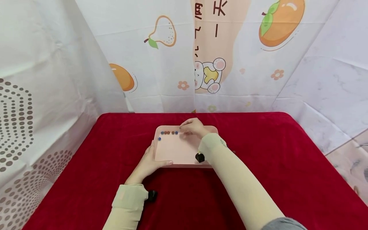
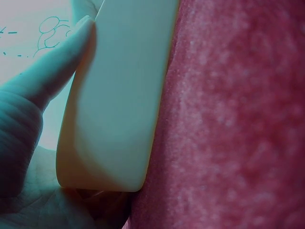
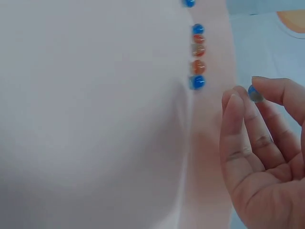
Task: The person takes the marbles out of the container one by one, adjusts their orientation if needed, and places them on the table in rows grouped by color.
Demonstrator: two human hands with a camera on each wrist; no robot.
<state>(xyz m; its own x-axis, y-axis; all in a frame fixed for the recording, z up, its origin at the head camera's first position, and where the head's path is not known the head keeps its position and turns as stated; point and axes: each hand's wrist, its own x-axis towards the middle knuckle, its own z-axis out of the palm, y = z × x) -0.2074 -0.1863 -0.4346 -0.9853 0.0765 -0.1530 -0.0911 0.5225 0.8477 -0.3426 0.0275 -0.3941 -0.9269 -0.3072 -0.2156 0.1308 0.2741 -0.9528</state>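
Observation:
A shallow pale pink tray (image 1: 178,150) lies on the red cloth. My left hand (image 1: 147,164) grips its near left corner, the thumb (image 2: 71,52) laid over the front rim and the other fingers along the left side. Over the far part of the tray, my right hand (image 1: 196,127) pinches a small blue and greyish marble (image 3: 255,93) between thumb and fingertip. Along the tray's far wall runs a row of several marbles, with a blue marble (image 3: 198,82) at its right end beside an orange marble (image 3: 198,67). Another blue marble (image 1: 159,139) sits apart near the left wall.
Red velvety cloth (image 1: 258,153) covers the table around the tray. Behind stands a white curtain (image 1: 172,70) with fruit prints, and more sheets hang at both sides. A black wrist device (image 1: 200,157) on the right sleeve hangs over the tray's front right part.

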